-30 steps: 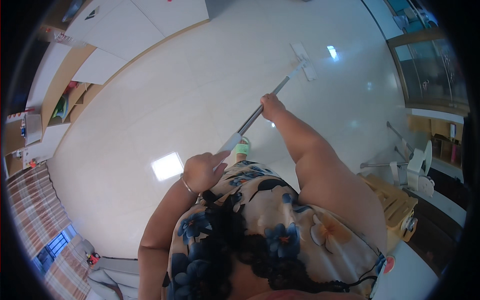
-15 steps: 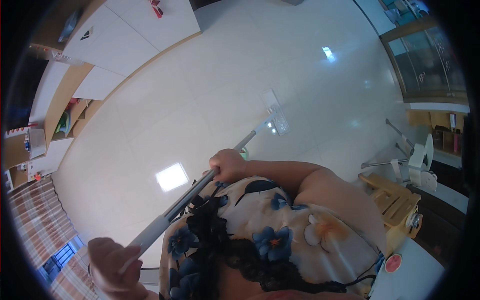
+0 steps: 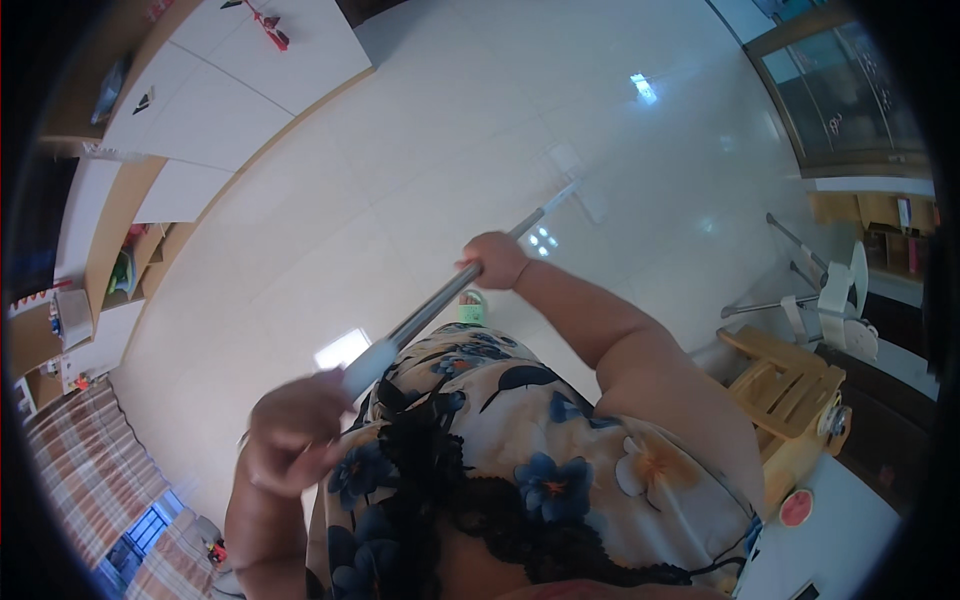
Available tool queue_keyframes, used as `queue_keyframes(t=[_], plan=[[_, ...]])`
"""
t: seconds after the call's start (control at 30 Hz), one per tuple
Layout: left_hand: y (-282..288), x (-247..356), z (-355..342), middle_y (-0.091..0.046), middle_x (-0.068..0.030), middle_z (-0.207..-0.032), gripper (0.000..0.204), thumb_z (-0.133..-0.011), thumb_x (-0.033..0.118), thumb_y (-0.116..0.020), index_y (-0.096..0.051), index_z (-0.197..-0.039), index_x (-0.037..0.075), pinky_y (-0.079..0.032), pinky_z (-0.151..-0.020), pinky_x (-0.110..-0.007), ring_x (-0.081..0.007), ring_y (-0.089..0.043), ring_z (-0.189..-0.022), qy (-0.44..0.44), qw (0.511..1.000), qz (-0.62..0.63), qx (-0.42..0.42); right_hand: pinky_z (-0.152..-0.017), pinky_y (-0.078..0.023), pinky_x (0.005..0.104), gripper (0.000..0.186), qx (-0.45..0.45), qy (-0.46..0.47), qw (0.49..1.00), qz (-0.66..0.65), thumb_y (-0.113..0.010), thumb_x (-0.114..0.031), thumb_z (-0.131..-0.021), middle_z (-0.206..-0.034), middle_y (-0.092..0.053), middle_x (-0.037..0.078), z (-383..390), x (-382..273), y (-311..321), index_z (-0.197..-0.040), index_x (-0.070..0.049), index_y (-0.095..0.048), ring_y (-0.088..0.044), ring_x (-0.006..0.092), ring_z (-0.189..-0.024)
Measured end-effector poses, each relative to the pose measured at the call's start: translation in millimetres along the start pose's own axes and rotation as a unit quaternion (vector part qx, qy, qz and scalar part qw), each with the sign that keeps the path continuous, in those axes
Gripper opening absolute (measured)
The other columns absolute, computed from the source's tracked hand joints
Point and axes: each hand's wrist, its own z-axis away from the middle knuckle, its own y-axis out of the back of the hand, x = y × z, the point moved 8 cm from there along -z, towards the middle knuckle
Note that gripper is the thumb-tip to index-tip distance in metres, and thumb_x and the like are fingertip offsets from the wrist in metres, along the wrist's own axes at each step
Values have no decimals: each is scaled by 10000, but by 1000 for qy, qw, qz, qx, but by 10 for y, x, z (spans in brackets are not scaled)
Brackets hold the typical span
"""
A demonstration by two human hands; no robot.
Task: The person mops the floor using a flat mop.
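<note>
My right hand (image 3: 493, 261) is wrapped round the steel pole of a flat mop (image 3: 425, 316) at mid-picture. My left hand (image 3: 298, 430), blurred, grips the white handle at the pole's lower-left end, close to my body. The pale mop head (image 3: 575, 185) lies faint and smeared on the glossy tiled floor at the upper middle. A green slipper (image 3: 472, 312) shows beneath the pole, just beyond my patterned floral clothing.
White cabinets (image 3: 235, 75) and shelving line the left, checked curtains (image 3: 80, 460) the lower left. A glass-doored cabinet (image 3: 835, 95) stands upper right. Metal-legged white equipment (image 3: 840, 305), a wooden chair (image 3: 790, 385) and a white table (image 3: 830, 530) are on the right.
The mop came back toward me and down-left, then moved partly forward again. Over the last half second both my hands rose up and right, and the mop head shifted away from me.
</note>
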Motion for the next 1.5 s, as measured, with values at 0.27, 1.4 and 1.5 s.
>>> queue_keyframes(t=[0.27, 1.4, 1.5], plan=[[-583, -1187, -483, -549, -104, -683, 223, -859, -41, -599, -532, -647, -25, -461, -840, -403, -271, -578, -762, -48, 989, 138, 34, -794, -504, 430, 260, -80, -196, 960, 186, -654, -360, -802, -879, -651, 117, 87, 1428, 120, -761, -104, -647, -610, 314, -927], [1701, 1662, 5576, -574, -114, -675, 314, -899, 163, -559, -492, -631, 14, -557, -642, -475, -284, -607, -617, -16, 920, -296, 255, -690, -521, 415, 185, -441, 363, 821, 21, -611, -325, -752, -766, -676, 75, -739, -6116, -4262, -741, -156, -685, -654, 302, -794], [1676, 1701, 5865, -591, -127, -676, 295, -905, 187, -582, -565, -682, -5, -559, -618, -437, -293, -620, -612, 31, 868, -356, 345, -715, -529, 402, 181, -470, 404, 783, 55, -597, -313, -763, -810, -691, 57, -708, -6464, -4530, -785, -169, -704, -666, 275, -820]])
